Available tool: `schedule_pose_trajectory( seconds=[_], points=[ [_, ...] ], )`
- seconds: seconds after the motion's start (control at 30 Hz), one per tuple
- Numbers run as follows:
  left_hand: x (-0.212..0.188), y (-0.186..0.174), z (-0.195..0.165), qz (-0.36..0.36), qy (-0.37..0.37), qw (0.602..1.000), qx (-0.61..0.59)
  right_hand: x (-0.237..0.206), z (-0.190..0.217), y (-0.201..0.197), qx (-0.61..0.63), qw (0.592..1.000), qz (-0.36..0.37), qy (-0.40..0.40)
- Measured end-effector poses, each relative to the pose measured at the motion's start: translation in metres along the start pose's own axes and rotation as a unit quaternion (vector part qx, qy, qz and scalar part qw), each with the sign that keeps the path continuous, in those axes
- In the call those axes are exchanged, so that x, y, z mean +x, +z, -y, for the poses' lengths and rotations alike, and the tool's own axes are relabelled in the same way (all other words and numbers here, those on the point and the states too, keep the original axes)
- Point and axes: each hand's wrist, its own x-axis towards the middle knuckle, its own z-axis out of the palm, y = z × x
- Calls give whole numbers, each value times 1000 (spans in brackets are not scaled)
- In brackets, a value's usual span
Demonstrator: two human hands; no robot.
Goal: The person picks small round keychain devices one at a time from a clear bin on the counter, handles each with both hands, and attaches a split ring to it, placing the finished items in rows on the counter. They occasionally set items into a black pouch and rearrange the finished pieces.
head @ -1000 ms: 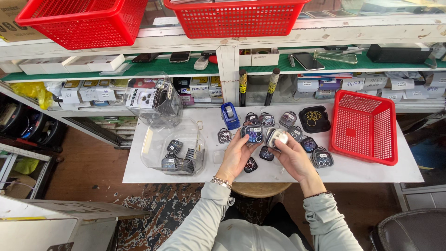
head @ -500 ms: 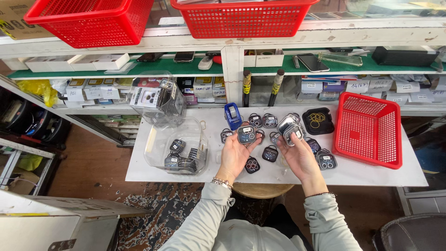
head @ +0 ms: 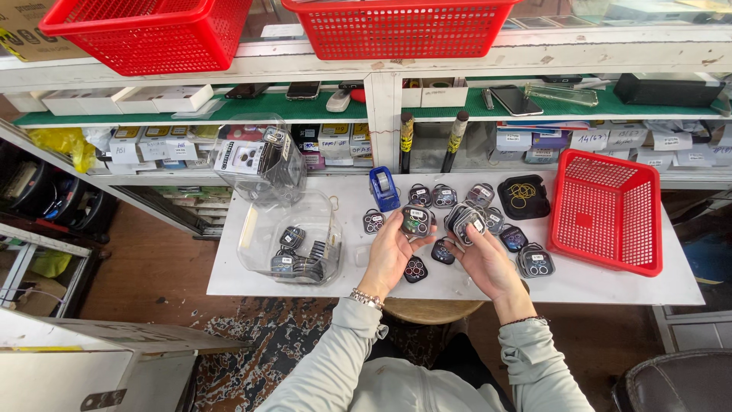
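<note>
One small square packet (head: 416,220) is pinched in the left hand (head: 390,255) at frame centre. A stack of packets (head: 465,220), count indeterminable, is clasped by the right hand (head: 483,263). One red basket (head: 606,211) is located right; one clear tub (head: 290,238) left.

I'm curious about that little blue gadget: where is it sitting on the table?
The blue tape dispenser stands near the table's back edge, just left of the row of small packets, beyond the left hand.

On the table (head: 229,278), a tub (head: 263,252) sits left and a basket (head: 606,210) right. Small packets (head: 442,197) lie between them, behind both hands.
</note>
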Motion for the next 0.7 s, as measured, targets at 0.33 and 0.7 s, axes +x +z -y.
schedule_pose_trajectory(
  seconds=[0.33, 0.7],
  points=[
    [11, -17, 2, -41, 17, 999, 30, 9, 8, -43, -397, 898, -190, -23],
    [16, -37, 2, -73, -57, 992, -88, 5, 26, -53, -722, 653, -136, 184]
  ],
)
